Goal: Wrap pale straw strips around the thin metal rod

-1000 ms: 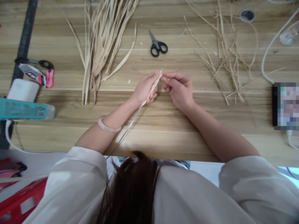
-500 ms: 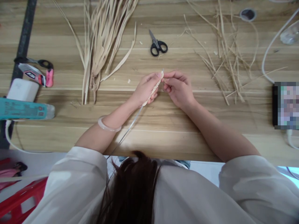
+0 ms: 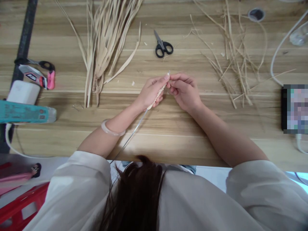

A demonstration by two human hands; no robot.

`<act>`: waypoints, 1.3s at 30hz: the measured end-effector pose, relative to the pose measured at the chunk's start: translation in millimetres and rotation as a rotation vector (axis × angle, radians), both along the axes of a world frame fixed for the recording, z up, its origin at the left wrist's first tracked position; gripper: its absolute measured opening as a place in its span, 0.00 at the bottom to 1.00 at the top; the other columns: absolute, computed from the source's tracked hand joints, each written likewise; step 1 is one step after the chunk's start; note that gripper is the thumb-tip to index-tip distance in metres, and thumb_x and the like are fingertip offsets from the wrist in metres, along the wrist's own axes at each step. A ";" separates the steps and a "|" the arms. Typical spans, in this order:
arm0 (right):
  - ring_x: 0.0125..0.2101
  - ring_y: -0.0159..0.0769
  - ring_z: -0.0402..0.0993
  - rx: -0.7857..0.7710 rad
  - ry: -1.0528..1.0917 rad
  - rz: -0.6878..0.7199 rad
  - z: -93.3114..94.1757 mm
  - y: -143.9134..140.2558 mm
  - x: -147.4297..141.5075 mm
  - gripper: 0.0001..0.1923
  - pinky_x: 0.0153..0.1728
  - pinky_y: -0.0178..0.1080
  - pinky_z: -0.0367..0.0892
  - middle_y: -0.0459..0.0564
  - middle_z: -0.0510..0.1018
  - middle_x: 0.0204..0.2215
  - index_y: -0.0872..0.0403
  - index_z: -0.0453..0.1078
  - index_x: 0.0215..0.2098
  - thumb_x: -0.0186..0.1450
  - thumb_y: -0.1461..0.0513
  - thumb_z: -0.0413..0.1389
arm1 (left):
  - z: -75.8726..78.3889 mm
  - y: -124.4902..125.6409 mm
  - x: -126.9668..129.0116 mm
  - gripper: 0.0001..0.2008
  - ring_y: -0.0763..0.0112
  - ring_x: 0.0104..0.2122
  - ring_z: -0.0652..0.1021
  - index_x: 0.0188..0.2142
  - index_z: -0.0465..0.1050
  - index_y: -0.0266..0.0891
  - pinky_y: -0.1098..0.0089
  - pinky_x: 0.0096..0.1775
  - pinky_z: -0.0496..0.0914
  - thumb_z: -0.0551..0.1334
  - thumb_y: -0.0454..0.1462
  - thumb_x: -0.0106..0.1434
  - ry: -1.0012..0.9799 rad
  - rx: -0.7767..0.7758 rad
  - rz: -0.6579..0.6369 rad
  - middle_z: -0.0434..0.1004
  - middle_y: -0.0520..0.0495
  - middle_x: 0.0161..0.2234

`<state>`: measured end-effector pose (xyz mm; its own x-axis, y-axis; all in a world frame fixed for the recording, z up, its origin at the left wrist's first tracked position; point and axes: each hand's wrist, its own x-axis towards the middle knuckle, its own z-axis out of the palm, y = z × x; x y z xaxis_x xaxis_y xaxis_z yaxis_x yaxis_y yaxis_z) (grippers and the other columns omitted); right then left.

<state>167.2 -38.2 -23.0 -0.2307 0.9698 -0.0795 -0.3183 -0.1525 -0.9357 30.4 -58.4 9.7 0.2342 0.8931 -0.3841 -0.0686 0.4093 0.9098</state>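
Note:
My left hand (image 3: 150, 93) grips a thin metal wire (image 3: 134, 130) whose upper part is wrapped in pale straw (image 3: 160, 91). The bare wire runs down toward the table's near edge. My right hand (image 3: 184, 91) pinches the top end of the straw wrapping, fingertips touching those of the left hand. Both hands hover just above the wooden table (image 3: 168, 128) at its middle. A pale bangle (image 3: 111, 129) sits on my left wrist.
Black scissors (image 3: 162, 46) lie beyond the hands. A bundle of flat straw strips (image 3: 106, 41) lies at the back left, thin loose stalks (image 3: 231, 54) at the back right. A teal tube (image 3: 24, 112), a white box (image 3: 22, 92), pink-handled tools (image 3: 40, 73) and a blurred phone (image 3: 295, 109) sit at the sides.
My right hand's fingers have shifted slightly at the tip of the wrapped wire, and the two hands sit a little closer together. Nothing on the table has moved.

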 end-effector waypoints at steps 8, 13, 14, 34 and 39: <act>0.18 0.23 0.60 -0.042 -0.021 0.007 1.2 0.9 0.8 0.05 0.20 0.31 0.57 0.40 0.67 0.17 0.53 0.69 0.26 0.59 0.63 0.60 | -1.8 -0.5 0.8 0.16 0.83 0.10 0.58 0.30 0.64 0.40 0.79 0.15 0.48 0.57 0.51 0.64 0.011 0.028 0.014 0.51 0.59 0.11; 0.17 0.23 0.60 -0.028 -0.020 0.009 0.6 1.2 0.7 0.05 0.19 0.31 0.56 0.40 0.65 0.16 0.54 0.69 0.26 0.59 0.63 0.59 | -4.0 -0.1 -0.4 0.16 0.81 0.11 0.60 0.29 0.65 0.40 0.78 0.16 0.50 0.57 0.50 0.64 0.068 0.111 0.008 0.53 0.58 0.11; 0.17 0.23 0.60 -0.025 -0.022 0.006 0.5 1.1 0.5 0.05 0.19 0.31 0.56 0.40 0.65 0.15 0.54 0.69 0.26 0.59 0.63 0.59 | -4.1 0.1 -0.5 0.17 0.81 0.11 0.59 0.29 0.65 0.40 0.77 0.16 0.50 0.56 0.51 0.64 0.074 0.113 0.012 0.53 0.58 0.11; 0.20 0.26 0.65 0.140 -0.012 -0.059 -8.1 -0.9 -0.2 0.13 0.20 0.32 0.60 0.41 0.73 0.23 0.48 0.68 0.38 0.56 0.58 0.64 | -2.9 0.7 -0.5 0.16 0.83 0.09 0.57 0.33 0.66 0.37 0.79 0.15 0.49 0.54 0.48 0.66 -0.009 0.102 0.024 0.55 0.59 0.11; 0.21 0.28 0.67 0.179 -0.055 -0.041 -8.4 -1.1 0.2 0.13 0.22 0.33 0.62 0.42 0.72 0.22 0.48 0.69 0.38 0.57 0.55 0.63 | -4.7 1.2 -0.8 0.15 0.83 0.08 0.57 0.32 0.65 0.38 0.79 0.14 0.47 0.53 0.47 0.67 -0.012 0.128 0.027 0.55 0.59 0.10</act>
